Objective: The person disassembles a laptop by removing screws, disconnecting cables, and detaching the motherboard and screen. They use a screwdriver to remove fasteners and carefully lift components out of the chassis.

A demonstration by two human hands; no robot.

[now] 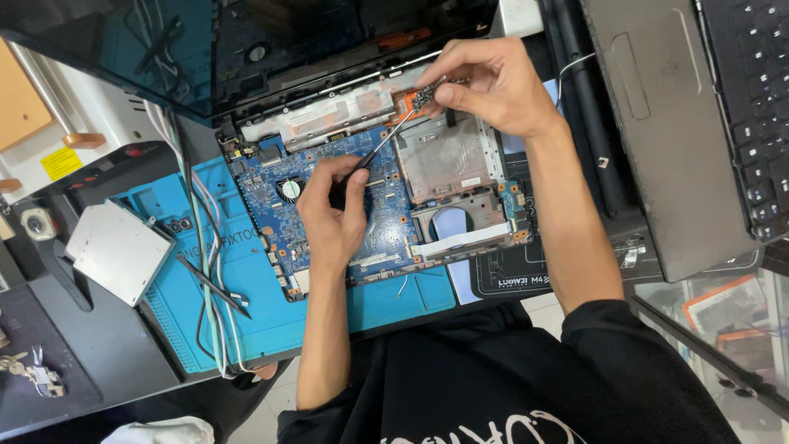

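An opened laptop point(460, 238) lies on a blue work mat point(246, 304), its blue circuit board point(386, 205) and a silver metal drive cage point(444, 156) bare. A thin screwdriver point(394, 131) slants across the board. My right hand point(493, 82) pinches its knurled upper end near the laptop's hinge edge. My left hand point(333, 210) grips the lower, dark end, resting on the board beside a small round fan point(289, 189). The tip is hidden under my left fingers.
A silver optical drive point(119, 251) sits on the mat's left edge, with a black pry tool point(214, 288) and loose cables point(209, 247) beside it. A second grey laptop point(666, 140) lies at the right. Keys point(33, 372) rest at the lower left.
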